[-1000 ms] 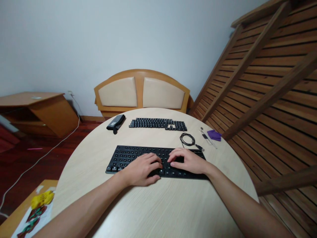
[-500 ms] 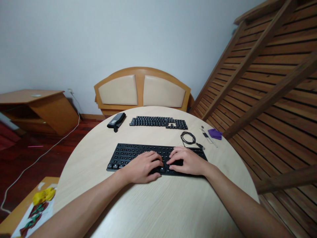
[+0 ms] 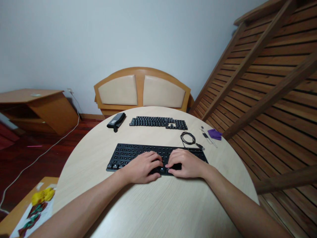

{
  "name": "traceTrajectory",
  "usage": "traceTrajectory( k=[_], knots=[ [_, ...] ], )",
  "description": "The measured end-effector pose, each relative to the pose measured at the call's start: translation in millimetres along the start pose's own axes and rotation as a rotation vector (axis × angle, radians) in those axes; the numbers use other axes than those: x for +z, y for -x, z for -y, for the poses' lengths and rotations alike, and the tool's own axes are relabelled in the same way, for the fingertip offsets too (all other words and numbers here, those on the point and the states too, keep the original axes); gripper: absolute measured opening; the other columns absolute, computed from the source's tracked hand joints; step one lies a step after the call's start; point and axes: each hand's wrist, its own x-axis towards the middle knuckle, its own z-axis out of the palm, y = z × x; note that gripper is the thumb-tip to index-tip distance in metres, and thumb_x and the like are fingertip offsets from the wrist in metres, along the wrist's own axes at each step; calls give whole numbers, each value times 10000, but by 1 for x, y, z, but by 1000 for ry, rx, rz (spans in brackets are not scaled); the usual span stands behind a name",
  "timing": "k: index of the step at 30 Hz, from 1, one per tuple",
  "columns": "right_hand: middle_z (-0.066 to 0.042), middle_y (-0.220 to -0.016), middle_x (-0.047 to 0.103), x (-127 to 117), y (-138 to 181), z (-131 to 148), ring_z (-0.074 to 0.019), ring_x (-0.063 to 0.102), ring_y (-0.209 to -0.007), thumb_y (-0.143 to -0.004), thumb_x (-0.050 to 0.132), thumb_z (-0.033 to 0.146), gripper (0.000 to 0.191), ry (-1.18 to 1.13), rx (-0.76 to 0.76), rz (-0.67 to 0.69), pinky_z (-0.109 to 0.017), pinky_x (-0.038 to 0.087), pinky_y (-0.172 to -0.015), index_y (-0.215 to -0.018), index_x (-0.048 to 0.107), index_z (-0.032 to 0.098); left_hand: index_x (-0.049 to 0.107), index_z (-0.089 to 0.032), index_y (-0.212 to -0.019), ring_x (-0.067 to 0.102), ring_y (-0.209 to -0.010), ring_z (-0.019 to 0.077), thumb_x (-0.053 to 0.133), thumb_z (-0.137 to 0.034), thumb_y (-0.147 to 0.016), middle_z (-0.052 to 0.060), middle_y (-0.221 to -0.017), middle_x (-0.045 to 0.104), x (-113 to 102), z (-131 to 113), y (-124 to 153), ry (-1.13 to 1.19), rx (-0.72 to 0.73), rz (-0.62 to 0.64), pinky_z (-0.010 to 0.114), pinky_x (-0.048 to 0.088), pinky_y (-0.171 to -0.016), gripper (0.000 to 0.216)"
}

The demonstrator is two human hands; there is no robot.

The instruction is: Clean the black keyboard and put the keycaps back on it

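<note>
Bare hands meet over a stripped black kbd [image 3: 162,151] at the near part of a round pale table [image 3: 158,208]. L hand [image 3: 145,167] rests palm down on the kbd's middle, fingers bent and loosely spread, thumb apart from them nr the front edge. R hand [image 3: 187,163], just beside it, has thumb and forefinger drawn close over the bottom row; can't tell if a key is btwn them. Keycaps sit at the L end of that row; rows above show bare switch posts.

Behind the R hand: a coiled black cable [image 3: 189,143] w/ plug, then slim tools [image 3: 205,135] nr a purple cloth [image 3: 214,134]. Farther back, loose keycaps [image 3: 153,121] lie in kbd order, w/ a dark folded pouch [image 3: 116,121] to their L. Beyond the table: a wooden headboard [image 3: 140,89] w/ cream panels; slatted wood panel [image 3: 267,76] at R.
</note>
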Motion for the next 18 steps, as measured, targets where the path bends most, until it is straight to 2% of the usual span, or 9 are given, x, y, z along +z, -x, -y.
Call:
traceTrajectory(
  k=[9,18],
  knots=[
    [-31,-895,791,1,2,-5,-200,693,-854,-858,738,285,133,-29,45,2,-350,516,-841,-966,793,231,623,-194,-1140,581,-1109,258,587,-378,-965,100,-1224,623,2,2,2,0,-12,6,393,475,-988,257],
    [-15,-882,793,2,0,-5,-192,697,-834,-852,744,260,81,-39,3,2,-348,508,-848,-916,784,229,618,-189,-1149,581,-1114,250,598,-381,-962,96,-1229,621,3,2,1,-6,0,0,385,476,-989,269]
  ],
)
